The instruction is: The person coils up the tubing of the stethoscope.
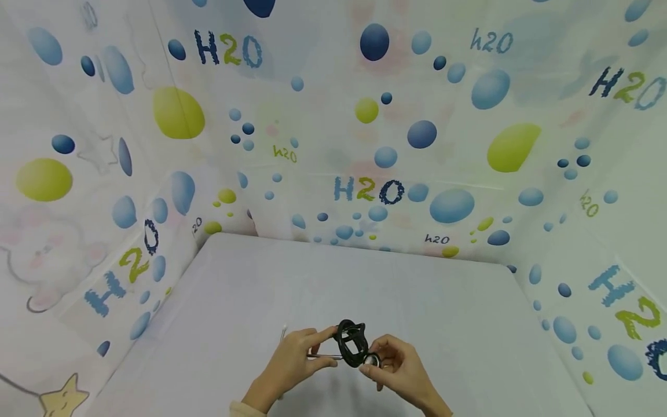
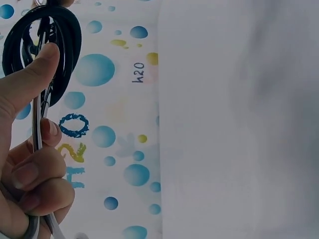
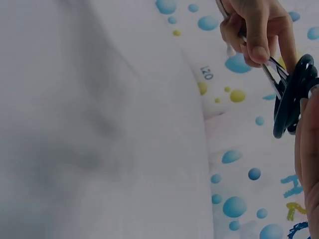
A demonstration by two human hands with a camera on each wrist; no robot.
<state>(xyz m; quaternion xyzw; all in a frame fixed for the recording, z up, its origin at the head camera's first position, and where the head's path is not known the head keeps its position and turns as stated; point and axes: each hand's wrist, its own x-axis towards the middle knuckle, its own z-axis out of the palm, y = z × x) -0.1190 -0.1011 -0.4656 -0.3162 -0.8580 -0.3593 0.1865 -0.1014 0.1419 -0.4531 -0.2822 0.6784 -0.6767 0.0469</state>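
Nearest to us, low in the head view, our left hand (image 1: 292,356) and right hand (image 1: 398,365) meet just above the near edge of the pale tabletop (image 1: 469,313), and between them hangs a stethoscope (image 1: 352,343), its black tubing wound into a tight coil. The left hand is clamped on it: the thumb presses the coil from the front while the curled fingers (image 2: 37,172) pinch the thin metal ear tubes (image 2: 36,124), as the left wrist view shows plainly. The right hand pinches the other side of the coil, fingers curled round what looks like the shiny chest piece (image 1: 372,361), though that part is small and we cannot be sure. The right wrist view shows the coil (image 3: 294,97) edge-on, with the metal tubes running up into the left hand's grip. We judge the coil to be springy: if either pinch loosens, the loops could unwind and the metal end could drop to the tabletop. Twisting against the metal tubes could also kink the tubing. Farther off, the tabletop runs bare to a bubble-printed curtain (image 1: 365,191) marked H2O that walls in three sides.
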